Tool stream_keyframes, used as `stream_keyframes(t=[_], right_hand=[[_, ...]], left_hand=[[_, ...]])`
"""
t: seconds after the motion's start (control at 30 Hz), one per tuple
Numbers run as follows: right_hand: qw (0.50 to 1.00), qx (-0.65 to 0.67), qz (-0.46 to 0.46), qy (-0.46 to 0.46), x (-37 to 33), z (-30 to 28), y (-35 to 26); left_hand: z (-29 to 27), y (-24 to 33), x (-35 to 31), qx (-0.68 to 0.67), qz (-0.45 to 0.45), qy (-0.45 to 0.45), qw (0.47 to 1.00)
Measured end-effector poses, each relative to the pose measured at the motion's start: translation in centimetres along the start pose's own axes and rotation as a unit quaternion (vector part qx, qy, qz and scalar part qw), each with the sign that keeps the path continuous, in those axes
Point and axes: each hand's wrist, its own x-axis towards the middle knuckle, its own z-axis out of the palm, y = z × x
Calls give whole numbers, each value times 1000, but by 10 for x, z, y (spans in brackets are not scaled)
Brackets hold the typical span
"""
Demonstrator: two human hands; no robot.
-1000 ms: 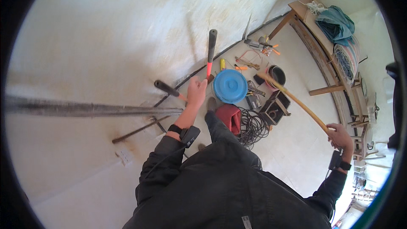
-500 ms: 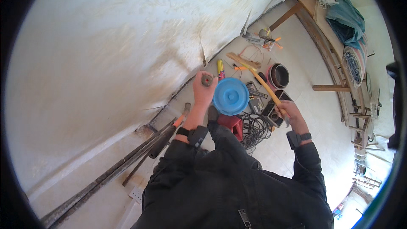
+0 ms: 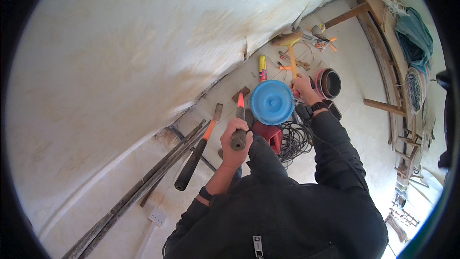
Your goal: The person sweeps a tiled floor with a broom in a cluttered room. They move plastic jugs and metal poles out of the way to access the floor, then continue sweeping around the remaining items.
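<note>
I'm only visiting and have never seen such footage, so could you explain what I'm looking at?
There is no robot here: these are a person's own bare hands. A wide fisheye camera on the head looks down, so straight edges bend near the rim.

The left hand grips a hammer by its dark handle end. The right hand holds a yellow-handled tool with a brown head.

On the floor are a round blue lid, a coiled black cable and a yellow can. Long poles stand out at the left; a bench is at the right.
</note>
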Motion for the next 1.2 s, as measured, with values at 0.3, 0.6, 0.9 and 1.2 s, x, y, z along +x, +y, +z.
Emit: stream_keyframes(t=[0.3,0.6,0.9,1.2], right_hand=[[992,-102,23,-65,-30,70,26],[976,-169,8,-139,-124,115,68],[960,-191,-32,-201,-216,44,76],[891,-379,-248,40,-181,74,126]], left_hand=[[-20,-8,-29,24,-44,10,999],[-41,-7,-63,14,-59,-9,998],[-70,-8,-95,22,-44,-52,997],[-79,-13,-101,31,-38,-63,997]])
